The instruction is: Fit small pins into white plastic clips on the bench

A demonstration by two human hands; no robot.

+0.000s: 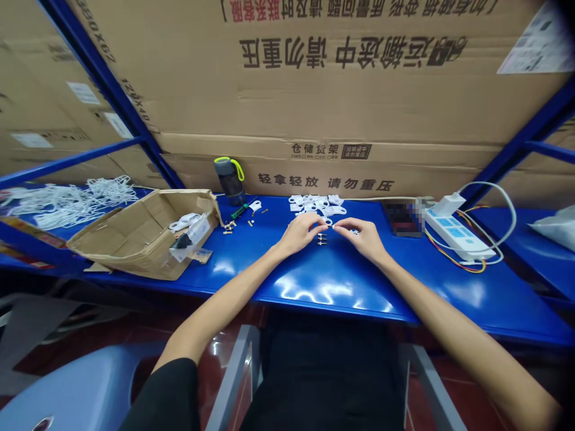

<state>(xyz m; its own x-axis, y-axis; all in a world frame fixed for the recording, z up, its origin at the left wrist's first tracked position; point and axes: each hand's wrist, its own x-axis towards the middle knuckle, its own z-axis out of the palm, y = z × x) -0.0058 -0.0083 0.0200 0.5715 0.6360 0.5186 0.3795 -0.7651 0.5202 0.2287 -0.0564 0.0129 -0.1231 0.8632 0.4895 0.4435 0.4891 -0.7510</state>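
Note:
My left hand [302, 232] is closed in a pinch at a small white plastic part with a ring-shaped end [328, 221]. Facing it, my right hand [365, 238] pinches with thumb and forefinger close to that ring; whatever tiny piece is between these fingertips is too small to name. Just below the fingertips, several small metal pins [322, 239] lie in a short column on the blue table [287, 269]. Behind my hands is a loose pile of similar white plastic parts [314, 203], some with ring ends.
On the left stand an open cardboard box [135, 239] and a dark bottle [230, 182]. Near them lie a green-handled tool [239, 211] and small brass-coloured pieces [229, 228]. A dark phone-like object [401, 218] and a white power strip [458, 233] with cables lie right.

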